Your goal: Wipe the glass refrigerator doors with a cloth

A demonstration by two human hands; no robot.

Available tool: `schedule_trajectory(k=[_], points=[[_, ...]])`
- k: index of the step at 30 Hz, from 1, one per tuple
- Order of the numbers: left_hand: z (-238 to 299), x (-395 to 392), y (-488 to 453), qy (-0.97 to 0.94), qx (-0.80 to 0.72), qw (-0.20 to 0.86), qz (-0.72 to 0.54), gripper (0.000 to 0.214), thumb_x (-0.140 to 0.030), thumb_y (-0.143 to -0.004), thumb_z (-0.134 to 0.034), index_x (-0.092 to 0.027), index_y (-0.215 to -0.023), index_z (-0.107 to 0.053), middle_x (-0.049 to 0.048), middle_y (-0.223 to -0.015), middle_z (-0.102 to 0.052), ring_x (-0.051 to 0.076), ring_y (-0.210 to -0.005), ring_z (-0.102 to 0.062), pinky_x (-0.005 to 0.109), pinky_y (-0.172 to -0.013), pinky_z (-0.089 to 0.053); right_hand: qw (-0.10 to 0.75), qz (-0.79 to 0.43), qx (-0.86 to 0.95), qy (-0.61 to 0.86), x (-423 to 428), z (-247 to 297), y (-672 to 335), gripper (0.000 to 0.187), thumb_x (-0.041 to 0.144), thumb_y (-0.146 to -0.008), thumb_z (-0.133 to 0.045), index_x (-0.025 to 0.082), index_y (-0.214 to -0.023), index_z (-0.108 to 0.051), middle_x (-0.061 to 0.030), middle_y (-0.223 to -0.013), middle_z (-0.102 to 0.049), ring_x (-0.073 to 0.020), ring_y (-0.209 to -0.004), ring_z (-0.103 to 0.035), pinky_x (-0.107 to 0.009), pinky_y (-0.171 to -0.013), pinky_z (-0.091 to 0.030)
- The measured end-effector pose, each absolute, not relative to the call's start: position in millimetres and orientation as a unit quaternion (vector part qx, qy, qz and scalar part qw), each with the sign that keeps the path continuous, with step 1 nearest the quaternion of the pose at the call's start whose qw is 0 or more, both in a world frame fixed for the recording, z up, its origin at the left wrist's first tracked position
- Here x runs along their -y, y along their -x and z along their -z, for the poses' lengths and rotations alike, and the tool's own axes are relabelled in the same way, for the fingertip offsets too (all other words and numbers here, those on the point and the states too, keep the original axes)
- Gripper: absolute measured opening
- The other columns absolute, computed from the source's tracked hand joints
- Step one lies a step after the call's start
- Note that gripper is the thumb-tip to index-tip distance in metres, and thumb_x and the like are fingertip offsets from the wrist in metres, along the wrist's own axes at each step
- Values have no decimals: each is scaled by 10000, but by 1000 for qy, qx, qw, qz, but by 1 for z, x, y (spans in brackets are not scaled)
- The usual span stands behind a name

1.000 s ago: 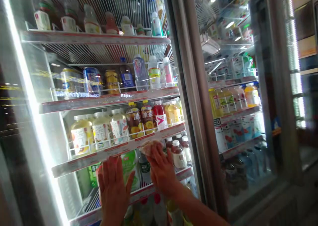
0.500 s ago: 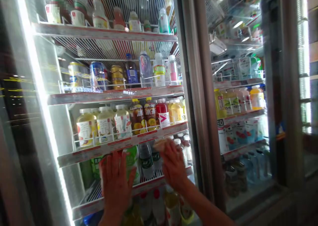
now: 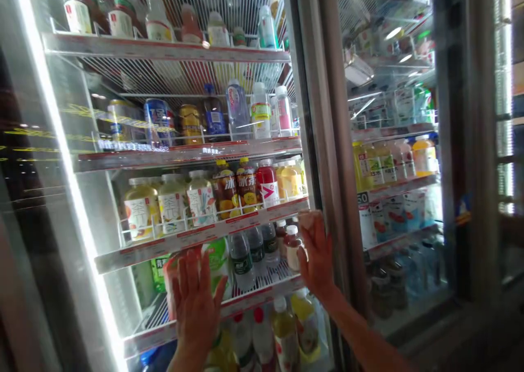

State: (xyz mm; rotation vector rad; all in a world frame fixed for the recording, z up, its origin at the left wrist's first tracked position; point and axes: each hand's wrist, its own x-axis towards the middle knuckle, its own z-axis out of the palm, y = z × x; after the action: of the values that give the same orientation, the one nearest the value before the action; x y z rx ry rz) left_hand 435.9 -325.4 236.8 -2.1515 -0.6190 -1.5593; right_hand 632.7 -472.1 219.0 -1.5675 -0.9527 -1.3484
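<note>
My left hand (image 3: 196, 301) lies flat and open on the glass door (image 3: 73, 88) of a drinks fridge, fingers spread, over the lower shelf with green packs (image 3: 215, 255). My right hand (image 3: 317, 255) is against the same glass at the door's right edge, beside the metal frame (image 3: 327, 115). Its fingertips press a small pale wad, perhaps a cloth (image 3: 306, 217), onto the glass. Behind it stand dark water bottles (image 3: 242, 260) and small brown bottles (image 3: 291, 246).
Shelves behind the glass hold yellow tea bottles (image 3: 141, 208), cans (image 3: 158, 121) and several other drinks. A bright light strip (image 3: 61, 159) runs down the left side. A second glass-door fridge (image 3: 393, 159) stands to the right.
My right hand has slid with the pale wad across the glass to the right and slightly up, reaching the door's edge. My left hand has stayed in place.
</note>
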Motion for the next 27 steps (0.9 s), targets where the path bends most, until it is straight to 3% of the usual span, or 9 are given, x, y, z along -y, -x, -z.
schedule_trajectory(k=[3,9,14,19,27], points=[[-236,326,-437,772,228,201,558,698,-330,-883,-456,-248,-1446,-52,100,-1529,-94,292,-1403,-68,543,-1110,-165,434,530,353,638,471,-218,-630,567,145,-860,-391,183,-1416,-286,-103,-1538,-6,-294,-1404,-102,-521,-1072,-258],[-234,327,-436,769,229,191,565,677,-331,-884,-457,-260,-1445,-86,98,-1523,-141,289,-1399,-109,530,-1109,-179,367,540,494,574,460,-215,-607,534,112,-825,-404,185,-1353,-402,-83,-1516,-196,-270,-1389,-188,-512,-1114,-188],[-233,327,-435,767,222,205,566,684,-334,-882,-464,-266,-1444,-79,93,-1524,-128,280,-1400,-109,517,-1111,-189,389,543,364,649,485,-199,-647,581,140,-867,-396,219,-1427,-263,-102,-1537,-51,-294,-1395,-150,-543,-1076,-248],[-232,328,-431,775,211,216,555,704,-297,-875,-480,-258,-1446,-71,86,-1524,-130,270,-1401,-108,496,-1116,-197,311,514,458,655,498,-135,-634,668,88,-823,-408,213,-1448,-208,-88,-1531,-107,-279,-1393,-163,-498,-1077,-297],[-220,330,-431,775,204,220,556,721,-293,-865,-500,-245,-1446,-76,91,-1525,-118,271,-1402,-93,502,-1121,-168,349,544,422,636,499,-207,-659,587,139,-860,-412,232,-1423,-275,-86,-1537,-74,-281,-1393,-165,-529,-1097,-229]])
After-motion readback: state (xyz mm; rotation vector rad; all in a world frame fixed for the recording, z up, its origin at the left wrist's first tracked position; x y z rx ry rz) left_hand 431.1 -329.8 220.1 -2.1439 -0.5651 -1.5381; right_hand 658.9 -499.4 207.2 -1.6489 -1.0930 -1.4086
